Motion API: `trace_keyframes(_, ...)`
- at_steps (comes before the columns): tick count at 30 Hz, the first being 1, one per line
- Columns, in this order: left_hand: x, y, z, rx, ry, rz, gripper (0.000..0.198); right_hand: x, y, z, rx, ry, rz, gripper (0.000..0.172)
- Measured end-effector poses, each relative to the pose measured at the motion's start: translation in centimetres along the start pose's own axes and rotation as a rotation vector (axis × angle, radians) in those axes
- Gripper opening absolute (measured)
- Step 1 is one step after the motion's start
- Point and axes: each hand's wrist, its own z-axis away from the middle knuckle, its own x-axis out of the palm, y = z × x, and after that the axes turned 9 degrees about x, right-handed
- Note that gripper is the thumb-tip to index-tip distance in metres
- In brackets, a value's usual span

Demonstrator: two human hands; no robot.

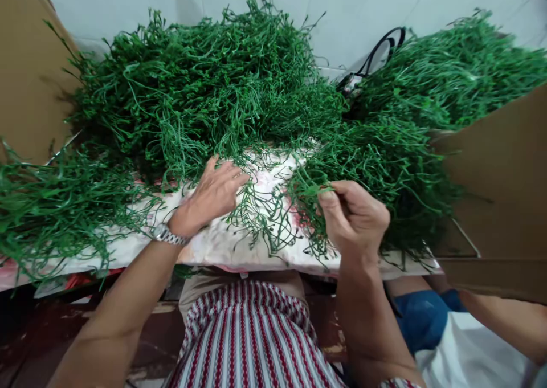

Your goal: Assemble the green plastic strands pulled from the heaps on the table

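Though amid countless strands (205, 92), two hands (216, 193) (354, 217).

The cloth-covered table (213, 248) before me, white with a flower print, carries green strands (205, 86) heaped directly on it at left, centre and right. A black-handled item (384, 49), possibly a bag, sits behind them.

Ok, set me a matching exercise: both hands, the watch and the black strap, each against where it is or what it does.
1 left hand
2 right hand
3 watch
4 black strap

A behind the green heaps, by the wall
B pinching a bunch of strands
C spread open on the cloth
D around a wrist

Pairs: 1-C, 2-B, 3-D, 4-A.
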Motion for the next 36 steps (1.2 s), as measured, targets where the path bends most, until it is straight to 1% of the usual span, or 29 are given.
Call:
trace_keyframes(3,-0.3,2.3,2.5,-0.01,0.084,0.086,0.024,0.2,0.4,0.8,0.024,-0.016,-0.021,0.012)
trace_keyframes(5,0.4,4.1,3.7,-0.001,0.082,0.143,0.024,0.2,0.7,1.0,0.077,-0.015,-0.084,0.012)
trace_keyframes(7,1.3,5.2,4.5,0.082,-0.031,0.127,0.029,0.2,0.9,1.2,0.162,-0.026,-0.178,0.015)
trace_keyframes(8,1.7,5.4,4.6,0.117,-0.085,0.102,0.028,0.2,1.0,1.3,0.202,-0.031,-0.228,0.017)
trace_keyframes(9,2.1,5.3,4.5,0.132,-0.129,0.07,0.027,0.2,1.1,1.4,0.234,-0.033,-0.275,0.019)
trace_keyframes(11,2.6,4.1,4.0,0.072,-0.154,-0.003,0.028,0.3,1.1,1.6,0.272,-0.016,-0.351,0.021)
trace_keyframes(14,2.7,1.6,3.0,-0.07,-0.109,-0.093,0.029,0.5,0.9,2.0,0.298,-0.007,-0.432,0.02)
trace_keyframes(15,2.7,0.9,2.8,-0.089,-0.102,-0.101,0.029,0.5,0.9,2.2,0.303,-0.022,-0.445,0.02)
trace_keyframes(18,2.4,-0.1,2.9,-0.053,-0.077,-0.064,0.038,0.6,1.1,2.6,0.292,-0.113,-0.417,0.021)
trace_keyframes(21,1.6,0.2,3.8,-0.026,0.012,0.045,0.045,0.6,1.4,2.7,0.215,-0.226,-0.318,0.022)
trace_keyframes(23,0.6,1.1,4.3,-0.08,0.134,0.127,0.042,0.7,1.3,2.6,0.152,-0.304,-0.237,0.023)
trace_keyframes(25,-1.0,2.8,4.5,-0.148,0.277,0.215,0.036,0.8,1.0,2.4,0.096,-0.375,-0.161,0.023)
trace_keyframes(26,-1.8,3.9,4.4,-0.172,0.322,0.264,0.032,0.9,0.7,2.3,0.068,-0.41,-0.133,0.023)
trace_keyframes(28,-3.2,6.4,4.1,-0.178,0.273,0.366,0.033,0.9,0.1,2.1,0.002,-0.498,-0.108,0.022)
trace_keyframes(30,-4.0,8.8,3.9,-0.14,0.234,0.393,0.04,0.8,-0.6,2.0,-0.071,-0.606,-0.114,0.023)
trace_keyframes(31,-4.0,9.8,3.9,-0.138,0.221,0.402,0.039,0.8,-0.9,1.9,-0.107,-0.663,-0.12,0.024)
trace_keyframes(33,-3.6,11.0,4.1,-0.176,0.266,0.422,0.031,0.8,-1.2,1.7,-0.158,-0.768,-0.133,0.026)
trace_keyframes(36,-2.2,11.5,4.7,-0.347,0.371,0.504,0.019,1.5,-0.8,1.7,-0.16,-0.901,-0.18,0.027)
